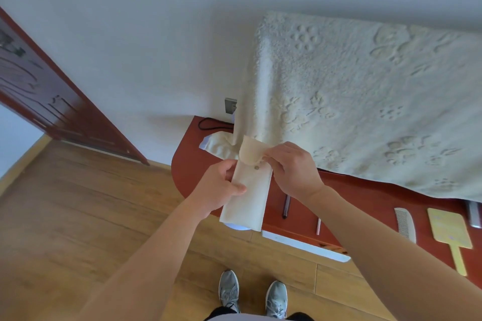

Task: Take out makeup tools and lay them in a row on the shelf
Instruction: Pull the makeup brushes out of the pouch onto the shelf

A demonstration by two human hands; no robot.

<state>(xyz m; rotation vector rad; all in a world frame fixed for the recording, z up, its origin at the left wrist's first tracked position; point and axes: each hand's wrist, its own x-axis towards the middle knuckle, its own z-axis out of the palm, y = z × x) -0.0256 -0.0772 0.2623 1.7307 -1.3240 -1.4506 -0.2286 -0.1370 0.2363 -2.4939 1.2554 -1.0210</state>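
I hold a long cream fabric pouch (pixel 247 203) above the left end of the red-brown shelf (pixel 347 206). My left hand (pixel 221 186) grips the pouch's left edge near its top, thumb across the front. My right hand (pixel 292 167) pinches the pouch's rounded flap (pixel 250 150) and lifts it; a small snap button shows under it. On the shelf lie a dark slim pen-like tool (pixel 286 206), a thin pink stick (pixel 318 226), a white comb (pixel 405 224) and a yellow hand mirror (pixel 452 234), side by side.
A cream fleece blanket (pixel 365 101) hangs over the back of the shelf. A black cable (pixel 211 122) and a wall socket (pixel 230 105) sit at the shelf's far left. A dark red door (pixel 52 101) stands left; wooden floor and my grey shoes (pixel 253 294) lie below.
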